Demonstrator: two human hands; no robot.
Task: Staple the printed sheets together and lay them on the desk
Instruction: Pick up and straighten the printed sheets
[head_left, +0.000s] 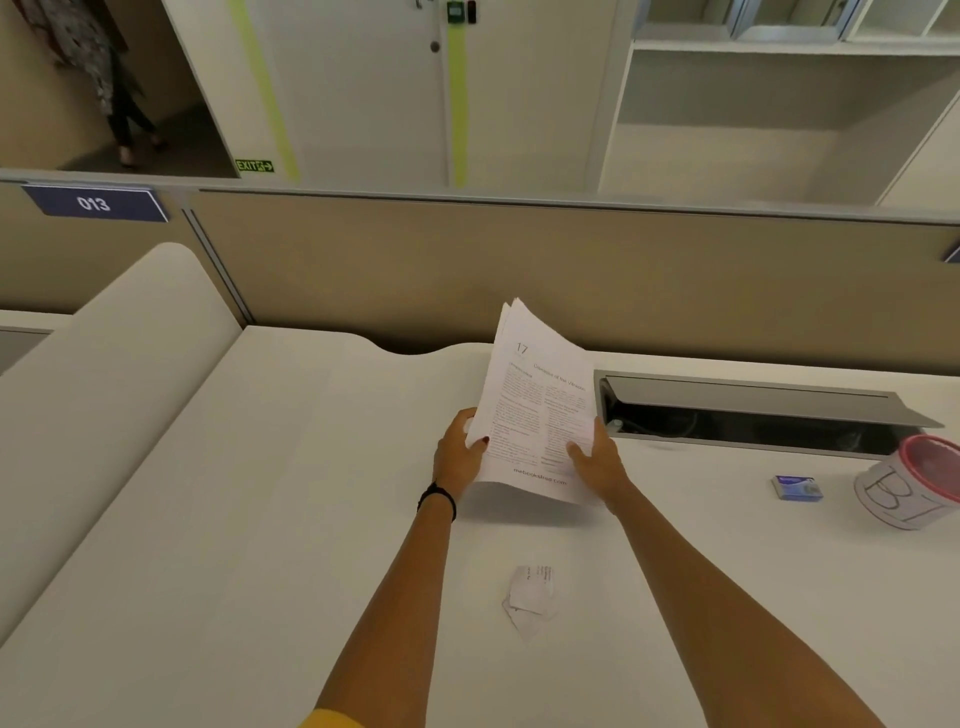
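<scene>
A stack of printed sheets (535, 395) is held up above the white desk (260, 493), tilted away from me with the page headed "17" facing up. My left hand (460, 454) grips the stack's lower left edge, thumb on top. My right hand (597, 462) grips the lower right edge. The sheets' top corners fan apart slightly. A small blue box of staples (796, 488) lies on the desk to the right. No stapler is in view.
A white bucket with a red rim (914, 483) stands at the right edge. An open cable tray (753, 415) runs behind it. Torn paper scraps (530, 597) lie between my forearms. A beige partition (519, 270) backs the desk.
</scene>
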